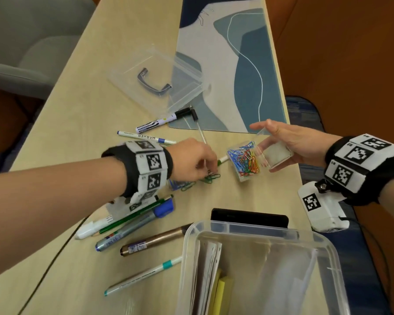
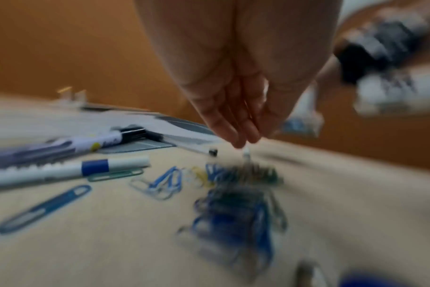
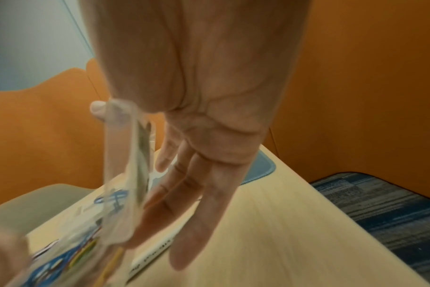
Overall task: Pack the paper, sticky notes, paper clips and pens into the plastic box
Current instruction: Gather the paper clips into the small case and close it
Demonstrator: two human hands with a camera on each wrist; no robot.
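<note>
My left hand (image 1: 208,169) reaches down over the loose paper clips (image 1: 192,182) on the table and pinches a few green ones; its fingers (image 2: 243,136) point at the blurred clip pile (image 2: 233,209). To the right, my right hand (image 1: 263,148) holds a small clear case of coloured paper clips (image 1: 246,162) tilted above the table, thumb on top and fingers under it (image 3: 120,194). The big plastic box (image 1: 237,226) stands near me with paper (image 1: 206,264) and yellow sticky notes (image 1: 223,289) inside. Several pens lie around: a white marker (image 1: 146,137), a blue-capped marker (image 1: 132,226), a bronze pen (image 1: 155,242), a teal pen (image 1: 143,275).
The box's clear lid with a grey handle (image 1: 155,78) lies at the back on a blue patterned desk mat (image 1: 225,64). A black phone (image 1: 248,218) sits behind the box. A grey chair (image 1: 21,42) stands at the left; the table's right edge runs under my right wrist.
</note>
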